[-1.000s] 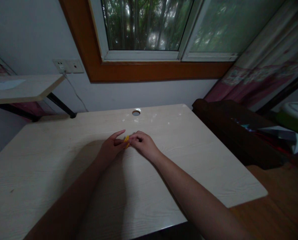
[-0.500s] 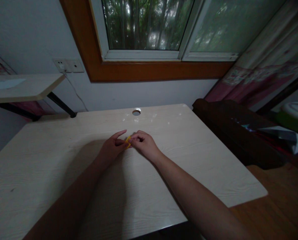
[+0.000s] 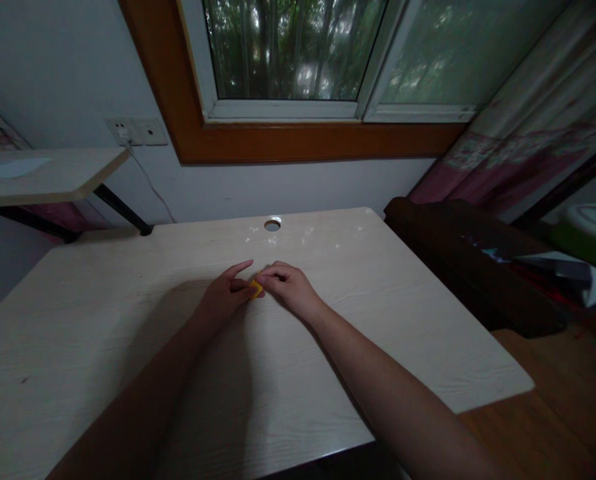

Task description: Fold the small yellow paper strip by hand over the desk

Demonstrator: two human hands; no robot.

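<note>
A small yellow piece [image 3: 256, 289], perhaps folded paper, is held between my two hands above the pale wood-grain table [image 3: 318, 373]. My left hand [image 3: 227, 291] pinches its left side between thumb and a finger, with the index finger stretched out away from it. On the upper right side, the fingertips of my right hand [image 3: 287, 283] are closed on the same piece. My fingers cover much of it, so its full shape cannot be made out.
A round cable hole [image 3: 273, 226] lies near the table's back edge. At the left, a raised shelf [image 3: 53, 177] stands on black legs [image 3: 123, 209]. Dark brown furniture [image 3: 458, 267] adjoins the right side, and a window [image 3: 298, 53] is beyond the table.
My right fingertips have shifted slightly up on the yellow piece, and more of its flat face shows now. My left hand has hardly moved.
</note>
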